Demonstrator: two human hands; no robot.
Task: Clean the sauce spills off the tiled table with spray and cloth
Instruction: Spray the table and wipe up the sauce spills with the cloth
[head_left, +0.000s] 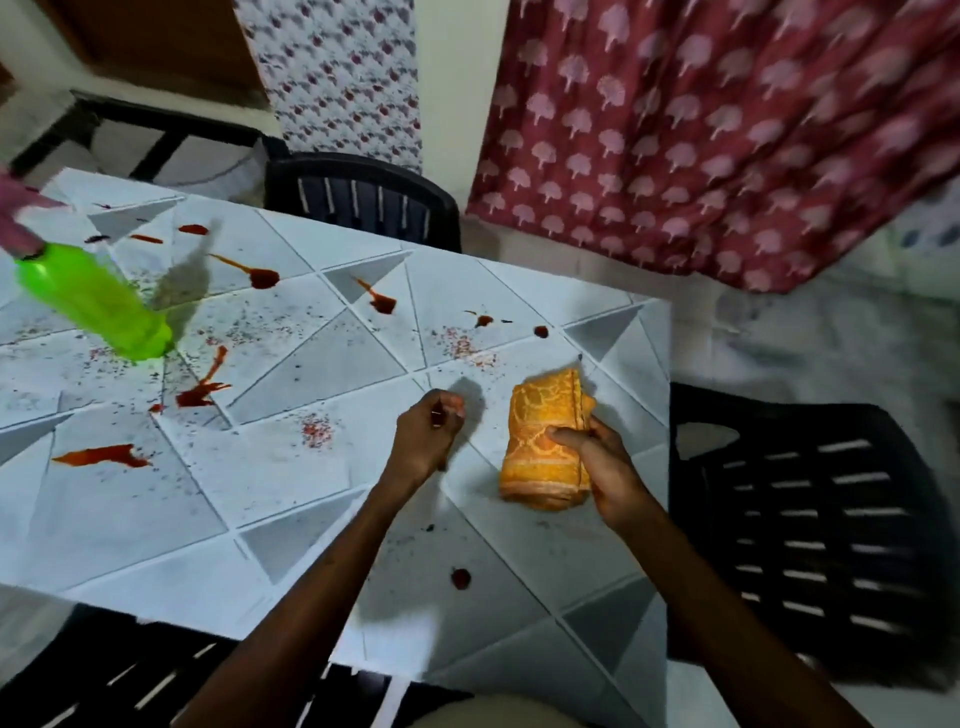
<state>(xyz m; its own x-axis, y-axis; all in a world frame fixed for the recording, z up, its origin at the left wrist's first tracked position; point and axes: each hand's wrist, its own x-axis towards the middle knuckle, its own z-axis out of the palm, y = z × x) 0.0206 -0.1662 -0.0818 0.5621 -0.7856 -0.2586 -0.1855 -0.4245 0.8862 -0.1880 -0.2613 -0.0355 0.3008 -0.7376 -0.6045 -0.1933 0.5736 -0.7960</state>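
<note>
Item one, bottle: bright green plastic, tilted over the left part of the table, its upper end meeting a pink shape at the picture's left edge. Both are too blurred for me to read any lettering, and I cannot tell what is inside the bottle or whether its lower end touches the tiles. Item two, cloth: orange with a paler pattern, folded into a thick pad, near the table's right edge. My right hand grips it, thumb laid across the top face and fingers wrapped round its right side. Item three, left hand: just left of the cloth and apart from it, above the tiles, fingers curled toward the palm; I cannot tell whether it holds anything. Item four, table: white and grey triangular tiles, bearing the spills, red-brown smears and blobs spread from the far left to the near middle, with fine red speckling among them. Item five, surroundings: black slatted chairs at the right, far and near sides; a maroon curtain with pale tree prints at the upper right.
</note>
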